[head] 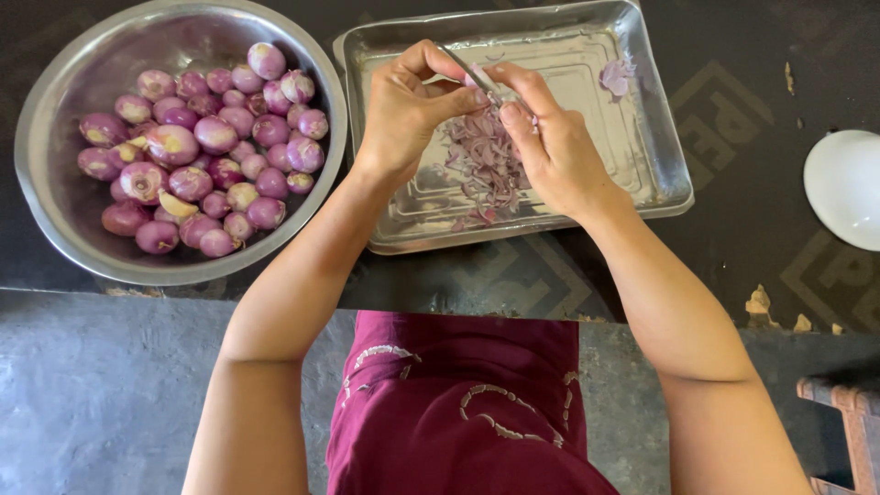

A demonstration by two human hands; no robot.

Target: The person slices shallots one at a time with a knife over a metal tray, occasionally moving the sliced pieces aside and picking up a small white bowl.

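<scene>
Both hands work over a rectangular steel tray [660, 165] on a dark counter. My left hand [403, 110] pinches a small purple shallot, mostly hidden by the fingers. My right hand [550, 147] grips a small knife [477, 75] whose thin blade meets the shallot between the two hands. Below them lies a heap of sliced purple shallot [486, 170] in the tray. A single shallot piece [616, 78] rests in the tray's far right corner.
A large round steel bowl [55, 192] at the left holds several peeled purple shallots [206, 147]. A white round dish [848, 188] sits at the right edge. A wooden stool corner [848, 412] shows at lower right, above a grey concrete floor.
</scene>
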